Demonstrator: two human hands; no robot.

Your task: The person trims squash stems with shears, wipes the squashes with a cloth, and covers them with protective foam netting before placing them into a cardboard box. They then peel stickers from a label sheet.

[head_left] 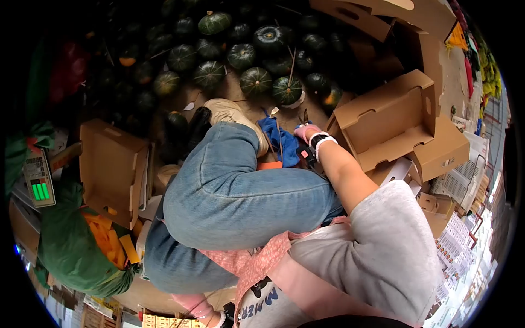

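In a pink glove, my right hand (306, 131) is closed around pruning shears (304, 116), whose dark blades point away from me. Close beside that hand, a crumpled blue cloth (280, 141) lies on the floor near my shoe (232, 113). Dark green squashes (256, 82) cover the floor beyond, some with orange patches. Low in the view, part of my left hand (192, 302) shows in a pink glove below my leg. Its fingers are mostly hidden, and I cannot make out anything in them.
An open cardboard box (385, 123) sits to the right, with more cartons around it. Another open box (109, 172) stands left of my legs. Beyond it are a scale with a lit green display (39, 190) and a green sack (71, 246) showing orange contents.
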